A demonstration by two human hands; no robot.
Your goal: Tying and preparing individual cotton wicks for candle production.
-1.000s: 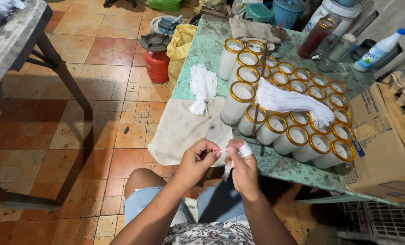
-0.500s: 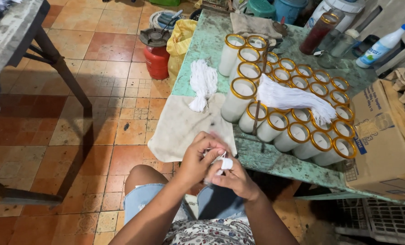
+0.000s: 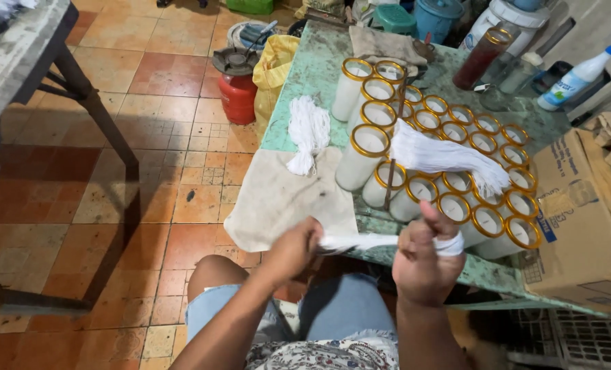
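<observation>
White wick strands (image 3: 360, 241) stretch taut between both hands above the lap, at the green table's (image 3: 305, 75) near edge. The left hand (image 3: 293, 250) pinches one end; the right hand (image 3: 425, 264) is fisted, strands wound around its fingers. Gold-rimmed candle glasses (image 3: 449, 157) stand just beyond.

- Wicks (image 3: 360, 241): a thin white bundle of strings, stretched flat and taut, roughly level, just off the near table edge.
- One end is wrapped in a white band around fingers; the other is pinched.
</observation>
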